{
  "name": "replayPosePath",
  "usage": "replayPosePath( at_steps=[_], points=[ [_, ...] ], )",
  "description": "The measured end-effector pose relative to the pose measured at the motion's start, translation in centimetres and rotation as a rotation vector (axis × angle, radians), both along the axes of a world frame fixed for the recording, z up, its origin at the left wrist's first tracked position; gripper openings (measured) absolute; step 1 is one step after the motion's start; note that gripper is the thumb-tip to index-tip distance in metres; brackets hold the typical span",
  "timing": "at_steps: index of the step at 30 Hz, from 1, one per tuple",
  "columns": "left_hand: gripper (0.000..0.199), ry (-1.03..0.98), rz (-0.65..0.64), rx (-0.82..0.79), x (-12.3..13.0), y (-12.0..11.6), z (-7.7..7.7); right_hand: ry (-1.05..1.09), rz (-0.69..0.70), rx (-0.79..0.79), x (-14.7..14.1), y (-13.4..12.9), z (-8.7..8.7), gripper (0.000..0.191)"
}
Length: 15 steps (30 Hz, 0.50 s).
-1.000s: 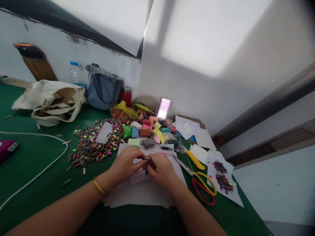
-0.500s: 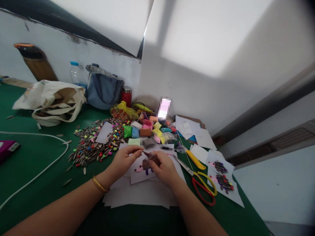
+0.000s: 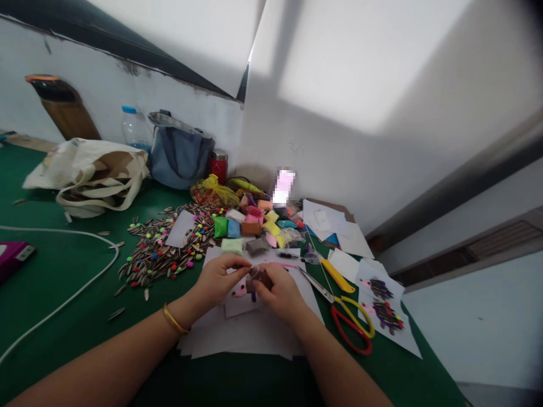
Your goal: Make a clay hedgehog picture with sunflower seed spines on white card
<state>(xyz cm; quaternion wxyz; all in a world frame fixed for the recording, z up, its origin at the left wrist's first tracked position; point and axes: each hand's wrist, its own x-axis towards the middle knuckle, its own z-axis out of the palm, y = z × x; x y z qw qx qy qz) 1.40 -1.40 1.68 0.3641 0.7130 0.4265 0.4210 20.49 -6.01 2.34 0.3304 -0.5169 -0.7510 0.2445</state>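
Note:
My right hand is closed around a packet of brown clay in a clear wrapper, held over the papers. The thumb and fingers of my left hand pinch at the packet's left edge; the fingertips partly cover that spot. Beneath lies a white sheet with a pink hedgehog face and purple legs, partly hidden by my hands. More white paper is stacked under it. Small clay packets in many colours sit just beyond my hands.
Sunflower seeds mixed with coloured balls spread to the left. Scissors and a yellow cutter lie at right beside finished hedgehog pictures. Bags, a bottle and a lit phone stand behind. A white cable curves at left.
My left hand has shifted slightly right, closer to the brown clay packet. The packet has turned in my right hand, and its pointed corner no longer shows between my hands.

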Motion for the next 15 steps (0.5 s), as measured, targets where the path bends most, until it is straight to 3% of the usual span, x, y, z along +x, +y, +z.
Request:
replayPosePath(
  at_steps=[4, 6, 10, 15],
  points=[
    [0.017, 0.105, 0.110, 0.136, -0.9, 0.8, 0.3, 0.219, -0.108, -0.060, 0.8, 0.8, -0.6, 0.025],
    [0.020, 0.053, 0.125, 0.043, -1.2, 1.2, 0.4, 0.200, -0.212, 0.002, 1.9, 1.4, -0.6, 0.028],
    [0.034, -0.199, 0.080, -0.252, -1.2, 1.4, 0.6, -0.105, -0.337, 0.125, 5.4, 2.3, -0.1, 0.033],
    [0.040, -0.343, 0.010, -0.403, -0.8, 1.0, 0.6, -0.607, -0.543, 0.085, 9.3, 2.2, 0.2, 0.024]
  ],
)
